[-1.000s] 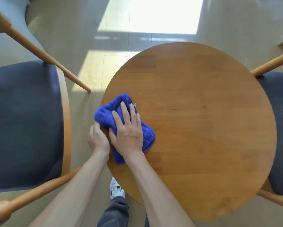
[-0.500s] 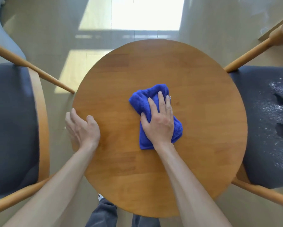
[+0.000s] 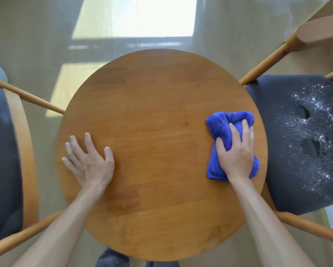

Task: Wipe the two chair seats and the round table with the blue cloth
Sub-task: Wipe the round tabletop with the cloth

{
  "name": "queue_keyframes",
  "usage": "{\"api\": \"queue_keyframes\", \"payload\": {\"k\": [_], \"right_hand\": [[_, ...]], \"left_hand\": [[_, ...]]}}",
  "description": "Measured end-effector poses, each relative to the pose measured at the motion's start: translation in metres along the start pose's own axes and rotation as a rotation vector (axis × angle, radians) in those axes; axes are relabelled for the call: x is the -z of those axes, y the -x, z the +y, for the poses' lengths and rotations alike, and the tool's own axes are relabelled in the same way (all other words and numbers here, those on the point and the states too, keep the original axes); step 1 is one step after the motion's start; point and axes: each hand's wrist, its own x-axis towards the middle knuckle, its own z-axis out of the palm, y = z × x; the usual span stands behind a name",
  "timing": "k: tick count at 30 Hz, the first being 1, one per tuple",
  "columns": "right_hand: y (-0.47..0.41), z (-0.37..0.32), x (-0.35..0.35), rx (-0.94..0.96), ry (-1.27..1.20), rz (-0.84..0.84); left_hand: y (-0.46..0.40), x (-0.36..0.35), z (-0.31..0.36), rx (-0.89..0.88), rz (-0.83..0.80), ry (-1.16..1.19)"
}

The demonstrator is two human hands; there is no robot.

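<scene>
The round wooden table (image 3: 158,105) fills the middle of the head view. My right hand (image 3: 236,154) presses the bunched blue cloth (image 3: 222,126) onto the table near its right edge, fingers bent into the fabric. My left hand (image 3: 88,160) lies flat on the table's left side with fingers spread. The right chair seat (image 3: 289,105) is dark and speckled with white powder, with two bare dark patches. The left chair seat (image 3: 2,162) is dark and partly cut off by the frame.
Light wooden chair arms and legs (image 3: 265,60) angle in toward the table on both sides. Pale floor with a bright sunlit patch (image 3: 152,18) lies beyond the table. My trouser legs (image 3: 111,259) show below the table's near edge.
My right hand has slid the cloth across the table from its left edge to its right edge. My left hand moved from the table's left rim onto the top and spread flat.
</scene>
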Motion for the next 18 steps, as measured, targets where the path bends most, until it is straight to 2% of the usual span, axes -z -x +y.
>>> {"api": "queue_keyframes", "payload": {"k": [5, 9, 15, 18], "right_hand": [[-0.012, 0.038, 0.017, -0.171, -0.019, 0.016], [-0.017, 0.038, 0.017, -0.297, -0.024, 0.05], [-0.023, 0.011, 0.005, -0.359, -0.012, 0.093], [-0.033, -0.021, -0.011, -0.294, -0.009, 0.087]], "left_hand": [[0.001, -0.001, 0.002, -0.006, 0.007, -0.06], [0.001, -0.002, 0.002, 0.001, 0.025, -0.08], [0.001, -0.007, 0.001, -0.003, 0.047, -0.069], [0.0, -0.008, 0.0, -0.005, 0.047, -0.065]]}}
